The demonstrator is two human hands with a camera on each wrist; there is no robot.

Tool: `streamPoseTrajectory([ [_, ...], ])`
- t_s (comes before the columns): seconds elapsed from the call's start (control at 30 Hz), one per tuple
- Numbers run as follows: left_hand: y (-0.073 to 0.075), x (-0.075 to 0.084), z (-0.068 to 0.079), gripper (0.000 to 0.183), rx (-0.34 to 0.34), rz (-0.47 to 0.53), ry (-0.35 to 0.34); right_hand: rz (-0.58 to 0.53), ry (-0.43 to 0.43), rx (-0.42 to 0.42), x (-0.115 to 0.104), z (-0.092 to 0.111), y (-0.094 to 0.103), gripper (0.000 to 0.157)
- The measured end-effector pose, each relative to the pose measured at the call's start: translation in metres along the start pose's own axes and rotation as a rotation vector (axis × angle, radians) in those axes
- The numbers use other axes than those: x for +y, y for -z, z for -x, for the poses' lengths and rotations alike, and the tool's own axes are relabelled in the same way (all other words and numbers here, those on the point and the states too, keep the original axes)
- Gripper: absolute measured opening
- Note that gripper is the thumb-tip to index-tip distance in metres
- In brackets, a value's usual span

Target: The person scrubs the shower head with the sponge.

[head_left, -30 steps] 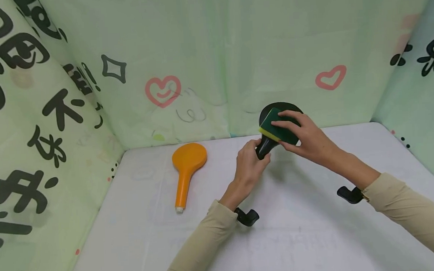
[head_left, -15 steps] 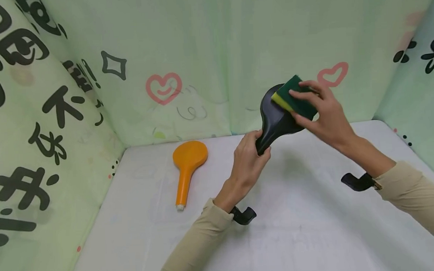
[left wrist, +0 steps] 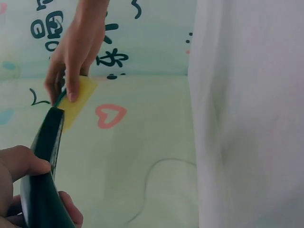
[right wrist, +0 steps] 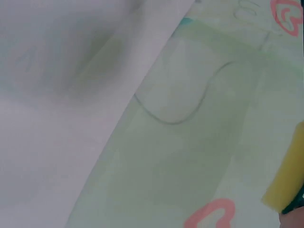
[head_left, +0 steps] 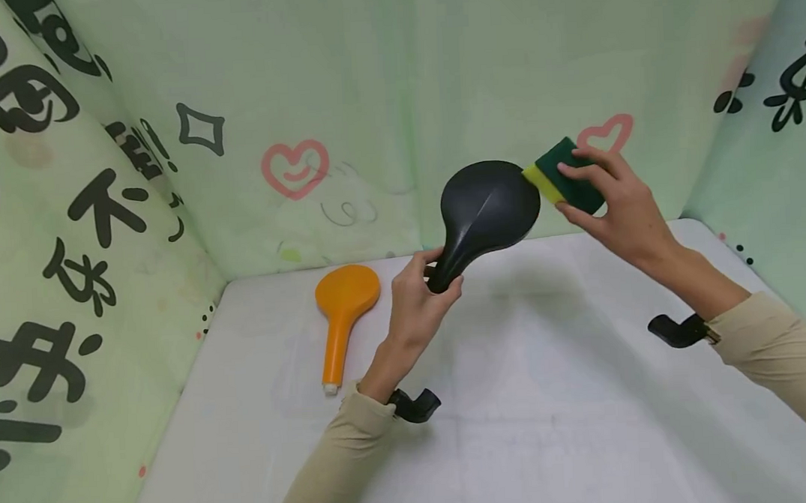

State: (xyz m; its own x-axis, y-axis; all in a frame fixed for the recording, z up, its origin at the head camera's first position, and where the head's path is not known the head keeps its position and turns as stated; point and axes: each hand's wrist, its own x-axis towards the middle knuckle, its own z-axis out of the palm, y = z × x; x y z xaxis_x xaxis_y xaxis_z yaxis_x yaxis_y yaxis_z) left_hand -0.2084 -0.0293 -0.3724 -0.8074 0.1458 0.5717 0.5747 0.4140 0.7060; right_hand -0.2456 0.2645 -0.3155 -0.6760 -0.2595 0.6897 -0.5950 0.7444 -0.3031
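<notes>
The black shower head [head_left: 485, 214] looks like smooth, faintly glossy plastic.

Green curtain [head_left: 503, 67] beyond the desk's [head_left: 554, 455] left and right edges: large black characters [head_left: 103, 219], wording not determined. Beyond the back edge: smiling red heart [head_left: 296, 175], plain red heart [head_left: 604, 131], four-pointed star outline [head_left: 202, 130]

From here I see a white surface [head_left: 519, 441]; on its left part lies an orange paddle-shaped object [head_left: 343, 303], white-tipped handle [head_left: 336, 352] toward the near side.
</notes>
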Motion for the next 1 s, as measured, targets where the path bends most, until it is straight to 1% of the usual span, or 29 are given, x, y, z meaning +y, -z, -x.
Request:
streamPoseTrajectory([
  [0.03,0.005,0.0,0.0,0.046,0.004,0.01,0.003,-0.007,-0.03,0.0,0.002,-0.001,0.003,0.058],
  [0.1,0.013,0.002,-0.002,0.046,0.016,0.019,0.0,-0.015,-0.061,0.01,0.001,-0.001,0.008,0.058],
  [0.17,0.019,0.005,-0.004,0.046,0.035,0.023,-0.011,-0.038,-0.057,0.049,-0.005,-0.002,0.01,0.059],
  [0.23,0.023,0.008,-0.007,0.045,0.053,0.02,-0.023,-0.05,0.005,0.087,-0.015,-0.004,0.009,0.053],
  [0.3,0.025,0.009,-0.008,0.045,0.067,0.013,-0.031,-0.042,0.089,0.096,-0.026,-0.007,0.005,0.048],
  [0.37,0.025,0.01,-0.008,0.044,0.08,0.012,-0.033,-0.032,0.187,0.08,-0.038,-0.008,-0.002,0.052],
  [0.43,0.024,0.011,-0.008,0.043,0.087,0.016,-0.034,-0.022,0.29,0.037,-0.05,-0.008,-0.013,0.054],
  [0.53,0.021,0.01,-0.007,0.044,0.084,0.02,-0.02,-0.013,0.377,-0.002,-0.066,-0.005,-0.028,0.044],
  [0.57,0.021,0.01,-0.007,0.044,0.079,0.022,-0.013,-0.018,0.398,-0.007,-0.07,-0.005,-0.032,0.045],
  [0.6,0.02,0.01,-0.007,0.044,0.074,0.024,-0.008,-0.016,0.409,-0.014,-0.073,-0.006,-0.034,0.049],
  [0.63,0.02,0.011,-0.006,0.044,0.068,0.029,-0.001,-0.011,0.401,-0.017,-0.074,-0.008,-0.035,0.054],
  [0.67,0.02,0.011,-0.005,0.044,0.069,0.029,0.006,-0.011,0.375,-0.009,-0.074,-0.012,-0.034,0.058],
  [0.7,0.02,0.011,-0.004,0.044,0.071,0.031,0.009,-0.012,0.341,0.003,-0.072,-0.017,-0.032,0.058],
  [0.77,0.022,0.012,-0.001,0.044,0.07,0.046,0.002,-0.032,0.255,0.027,-0.063,-0.027,-0.026,0.055],
  [0.83,0.022,0.014,0.003,0.045,0.061,0.055,-0.013,-0.047,0.149,0.053,-0.053,-0.037,-0.018,0.049],
  [0.9,0.022,0.015,0.005,0.045,0.052,0.051,-0.032,-0.069,0.06,0.087,-0.045,-0.041,-0.014,0.046],
  [0.93,0.022,0.015,0.006,0.046,0.049,0.049,-0.038,-0.077,0.037,0.102,-0.043,-0.04,-0.014,0.045],
  [0.97,0.021,0.016,0.006,0.046,0.05,0.04,-0.041,-0.073,0.037,0.109,-0.043,-0.037,-0.015,0.045],
  [1.0,0.02,0.016,0.006,0.045,0.05,0.036,-0.04,-0.062,0.058,0.109,-0.044,-0.032,-0.018,0.046],
])
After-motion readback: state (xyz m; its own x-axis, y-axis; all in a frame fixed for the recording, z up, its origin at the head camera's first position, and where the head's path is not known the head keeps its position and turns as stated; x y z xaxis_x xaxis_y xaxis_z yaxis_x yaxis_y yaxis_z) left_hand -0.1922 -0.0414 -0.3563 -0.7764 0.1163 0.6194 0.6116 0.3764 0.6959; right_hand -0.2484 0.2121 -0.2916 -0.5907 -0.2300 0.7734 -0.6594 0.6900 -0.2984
